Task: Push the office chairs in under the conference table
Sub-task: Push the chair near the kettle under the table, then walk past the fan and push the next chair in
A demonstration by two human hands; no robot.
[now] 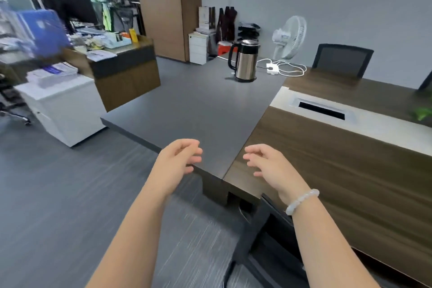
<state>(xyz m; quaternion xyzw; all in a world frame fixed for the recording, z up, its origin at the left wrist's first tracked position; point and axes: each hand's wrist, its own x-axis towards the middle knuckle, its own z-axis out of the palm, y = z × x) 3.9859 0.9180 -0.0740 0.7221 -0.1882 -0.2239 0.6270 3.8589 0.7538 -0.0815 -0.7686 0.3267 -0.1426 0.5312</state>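
The conference table (350, 189) has a brown wood top with a grey end section and fills the right and middle of the view. A black office chair (264, 236) stands against its near edge, below my arms, its back partly under the tabletop. Another black mesh chair (342, 59) sits at the far side, its backrest showing above the table. My left hand (180, 161) hovers over the table's near corner with its fingers loosely curled and holds nothing. My right hand (268, 166), with a white bead bracelet at the wrist, hovers beside it, fingers apart and empty.
A steel kettle (245, 61) and a white power strip with cables (273, 69) rest on the grey end. A white fan (291, 36) stands behind. A cluttered desk (124, 70) and a white cabinet (63, 105) lie to the left across grey carpet.
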